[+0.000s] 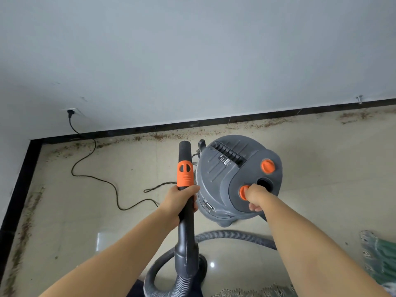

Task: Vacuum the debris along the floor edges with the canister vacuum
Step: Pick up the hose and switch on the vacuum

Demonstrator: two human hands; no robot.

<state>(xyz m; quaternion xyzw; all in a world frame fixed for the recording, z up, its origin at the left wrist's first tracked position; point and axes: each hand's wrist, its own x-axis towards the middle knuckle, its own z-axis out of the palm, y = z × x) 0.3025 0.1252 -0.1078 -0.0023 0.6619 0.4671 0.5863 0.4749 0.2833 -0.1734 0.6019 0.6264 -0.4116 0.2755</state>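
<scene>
From the head camera, looking down, the left hand is wrapped tight around the black wand of the vacuum, just under its orange collar. The wand points up and away, and its open end is in the air, not on the floor. The right hand reaches to the top of the gray canister vacuum and pinches an orange knob there; a second orange knob sits a bit farther back. I think the person is turning the machine on. The gray hose curls on the tiles near the person. A black cord runs from the canister across the floor to a plug in the wall socket. Brown debris lies in a long line by the black baseboard at the back, and more lies along the left edge. None of it looks cleaned up yet, so almost all the job is left to do.
</scene>
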